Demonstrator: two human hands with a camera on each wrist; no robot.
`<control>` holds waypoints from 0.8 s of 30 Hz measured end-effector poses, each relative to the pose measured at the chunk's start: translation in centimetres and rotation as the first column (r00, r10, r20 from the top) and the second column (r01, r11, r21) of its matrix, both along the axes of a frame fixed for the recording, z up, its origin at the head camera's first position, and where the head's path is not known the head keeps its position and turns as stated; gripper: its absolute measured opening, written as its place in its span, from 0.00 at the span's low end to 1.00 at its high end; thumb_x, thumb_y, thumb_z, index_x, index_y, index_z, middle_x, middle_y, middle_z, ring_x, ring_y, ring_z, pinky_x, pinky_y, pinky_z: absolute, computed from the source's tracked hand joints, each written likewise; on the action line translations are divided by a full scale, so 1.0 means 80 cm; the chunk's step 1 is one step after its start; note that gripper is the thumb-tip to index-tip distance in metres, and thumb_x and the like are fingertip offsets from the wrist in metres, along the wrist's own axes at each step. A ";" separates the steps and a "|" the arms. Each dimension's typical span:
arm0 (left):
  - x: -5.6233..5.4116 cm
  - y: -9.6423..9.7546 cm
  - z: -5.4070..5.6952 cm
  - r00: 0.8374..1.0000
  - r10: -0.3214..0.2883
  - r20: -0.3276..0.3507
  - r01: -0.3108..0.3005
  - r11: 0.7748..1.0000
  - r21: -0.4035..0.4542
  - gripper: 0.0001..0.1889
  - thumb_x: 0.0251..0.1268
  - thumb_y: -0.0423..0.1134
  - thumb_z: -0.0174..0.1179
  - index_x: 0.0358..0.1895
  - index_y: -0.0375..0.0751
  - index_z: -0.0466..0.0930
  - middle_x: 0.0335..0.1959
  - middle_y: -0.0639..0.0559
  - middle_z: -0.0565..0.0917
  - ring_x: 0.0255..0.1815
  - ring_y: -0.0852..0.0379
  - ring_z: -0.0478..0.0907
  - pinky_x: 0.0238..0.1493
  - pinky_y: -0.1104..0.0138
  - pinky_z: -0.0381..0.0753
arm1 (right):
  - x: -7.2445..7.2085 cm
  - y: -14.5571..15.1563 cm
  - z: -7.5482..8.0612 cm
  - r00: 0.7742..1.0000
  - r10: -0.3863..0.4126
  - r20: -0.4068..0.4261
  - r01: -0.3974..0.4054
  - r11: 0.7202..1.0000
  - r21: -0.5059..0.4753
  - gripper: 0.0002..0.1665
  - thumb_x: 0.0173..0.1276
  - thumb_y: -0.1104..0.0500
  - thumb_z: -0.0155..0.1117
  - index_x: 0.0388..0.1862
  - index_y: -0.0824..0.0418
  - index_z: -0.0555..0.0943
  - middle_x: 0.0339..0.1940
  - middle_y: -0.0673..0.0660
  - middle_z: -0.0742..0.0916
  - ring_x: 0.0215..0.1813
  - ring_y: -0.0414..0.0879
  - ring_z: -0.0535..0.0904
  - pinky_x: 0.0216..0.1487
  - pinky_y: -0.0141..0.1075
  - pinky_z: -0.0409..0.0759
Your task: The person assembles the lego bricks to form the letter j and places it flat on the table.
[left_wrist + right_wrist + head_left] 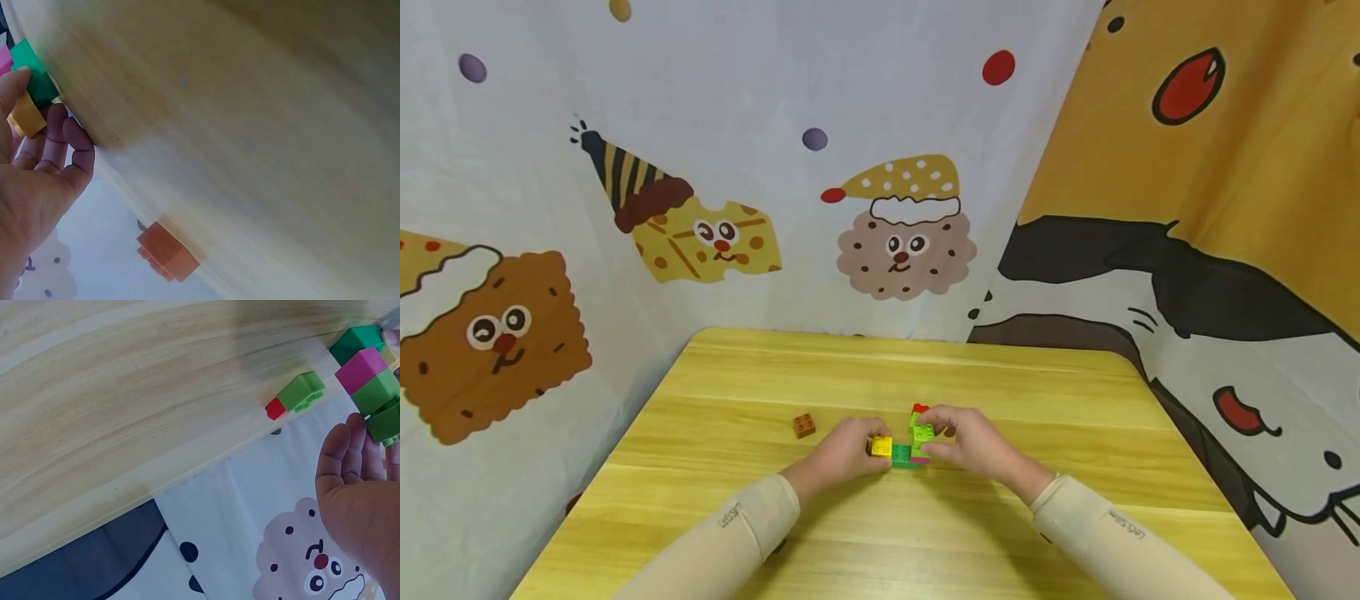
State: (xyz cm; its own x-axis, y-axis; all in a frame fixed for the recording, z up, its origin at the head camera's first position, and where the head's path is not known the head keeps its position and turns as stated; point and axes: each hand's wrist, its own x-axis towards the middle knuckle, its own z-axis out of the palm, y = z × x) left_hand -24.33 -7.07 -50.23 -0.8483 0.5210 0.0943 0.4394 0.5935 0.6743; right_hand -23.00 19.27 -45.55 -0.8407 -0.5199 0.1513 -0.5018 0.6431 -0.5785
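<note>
My left hand (850,446) pinches a yellow toy block (882,447) between thumb and fingers. That block sits at the left end of a darker green block (901,455), low on the table. At the green block's other end rises a small stack, with a magenta block (361,370) below a light green block (375,392). My right hand (973,442) grips the top light green block (923,432) of this stack with curled fingers and thumb. Behind the stack, apart from it, lie a red block (275,409) and a light green block (301,390) together.
An orange-brown block (804,426) lies on the wooden table (737,375), left of and beyond my left hand. Cartoon-printed curtains (760,75) hang just behind the table's far edge and along its sides.
</note>
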 end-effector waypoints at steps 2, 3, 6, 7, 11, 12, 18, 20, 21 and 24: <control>0.000 0.000 0.000 1.000 0.001 0.002 -0.001 1.000 0.001 0.11 0.62 0.39 0.79 0.43 0.49 0.85 0.32 0.61 0.85 0.29 0.68 0.75 0.32 0.73 0.80 | 0.001 0.000 -0.001 1.000 0.000 -0.009 0.000 1.000 0.002 0.18 0.69 0.55 0.78 0.57 0.52 0.86 0.48 0.43 0.90 0.46 0.37 0.83 0.52 0.40 0.86; 0.000 0.000 0.000 1.000 0.000 0.003 0.000 1.000 0.002 0.11 0.62 0.39 0.78 0.43 0.49 0.85 0.32 0.61 0.85 0.29 0.68 0.76 0.32 0.73 0.80 | 0.001 0.001 -0.002 1.000 0.001 -0.014 -0.001 1.000 0.002 0.18 0.69 0.55 0.78 0.57 0.52 0.86 0.47 0.43 0.90 0.47 0.38 0.83 0.52 0.41 0.86; 0.001 0.000 0.000 1.000 0.002 0.007 -0.002 1.000 0.003 0.11 0.62 0.38 0.78 0.43 0.48 0.85 0.33 0.61 0.85 0.30 0.68 0.76 0.32 0.73 0.80 | 0.002 0.000 -0.003 0.999 0.005 -0.035 -0.005 1.000 0.003 0.18 0.69 0.55 0.78 0.56 0.52 0.86 0.47 0.44 0.90 0.47 0.42 0.84 0.53 0.45 0.87; 0.001 0.000 0.000 1.000 0.003 0.006 -0.003 1.000 0.003 0.11 0.62 0.38 0.78 0.43 0.48 0.85 0.33 0.61 0.85 0.30 0.68 0.76 0.32 0.73 0.80 | 0.002 0.000 -0.004 0.999 0.006 -0.045 -0.005 1.000 0.006 0.18 0.69 0.56 0.79 0.56 0.52 0.86 0.47 0.44 0.91 0.47 0.43 0.85 0.53 0.46 0.87; 0.002 0.001 0.001 1.000 0.004 0.006 -0.004 1.000 0.004 0.11 0.62 0.38 0.78 0.43 0.48 0.85 0.33 0.61 0.85 0.30 0.68 0.76 0.32 0.74 0.80 | 0.004 -0.001 -0.005 0.997 0.011 -0.081 -0.010 1.000 0.018 0.19 0.68 0.56 0.79 0.57 0.53 0.86 0.47 0.47 0.91 0.48 0.50 0.87 0.53 0.52 0.87; 0.002 0.001 0.001 1.000 0.005 0.005 -0.005 1.000 0.004 0.11 0.62 0.38 0.78 0.42 0.48 0.85 0.33 0.61 0.85 0.30 0.68 0.76 0.32 0.74 0.80 | 0.005 -0.001 -0.005 0.996 0.010 -0.086 -0.008 1.000 0.022 0.20 0.68 0.56 0.79 0.57 0.53 0.86 0.47 0.47 0.91 0.49 0.52 0.87 0.53 0.53 0.87; 0.002 0.001 0.003 1.000 0.005 0.008 -0.005 1.000 0.007 0.11 0.62 0.37 0.78 0.41 0.49 0.84 0.32 0.61 0.85 0.29 0.68 0.76 0.32 0.74 0.80 | 0.007 -0.003 -0.005 0.994 -0.002 -0.108 0.006 0.999 0.032 0.20 0.68 0.56 0.79 0.58 0.52 0.86 0.47 0.46 0.91 0.49 0.52 0.87 0.53 0.51 0.87; 0.002 0.001 0.004 1.000 0.005 0.009 -0.005 1.000 0.008 0.11 0.62 0.37 0.78 0.41 0.49 0.84 0.32 0.61 0.85 0.29 0.68 0.76 0.32 0.74 0.80 | 0.007 -0.003 -0.005 0.993 0.000 -0.120 0.003 1.000 0.031 0.20 0.68 0.56 0.79 0.58 0.53 0.86 0.47 0.47 0.91 0.49 0.52 0.87 0.53 0.51 0.87; 0.002 0.001 0.004 1.000 0.005 0.009 -0.005 1.000 0.009 0.11 0.62 0.37 0.78 0.41 0.49 0.84 0.32 0.61 0.85 0.29 0.68 0.76 0.32 0.74 0.80 | 0.008 -0.002 -0.005 0.992 0.003 -0.124 0.000 1.000 0.027 0.20 0.68 0.56 0.79 0.57 0.53 0.86 0.46 0.47 0.92 0.48 0.52 0.87 0.52 0.51 0.87; 0.002 0.001 0.005 1.000 0.006 0.004 -0.006 1.000 0.002 0.11 0.62 0.38 0.79 0.42 0.48 0.84 0.32 0.61 0.85 0.29 0.68 0.76 0.32 0.74 0.80 | 0.009 -0.002 -0.004 0.989 0.012 -0.148 -0.008 1.000 0.029 0.20 0.67 0.57 0.80 0.57 0.55 0.86 0.48 0.48 0.92 0.48 0.52 0.88 0.52 0.52 0.88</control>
State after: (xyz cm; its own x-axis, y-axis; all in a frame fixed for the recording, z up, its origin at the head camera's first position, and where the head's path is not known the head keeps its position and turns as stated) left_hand -24.13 -6.99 -49.85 -0.8520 0.5155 0.0917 0.4327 0.5946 0.6777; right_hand -22.32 19.10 -45.89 -0.8048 -0.5341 0.2589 -0.5872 0.6529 -0.4785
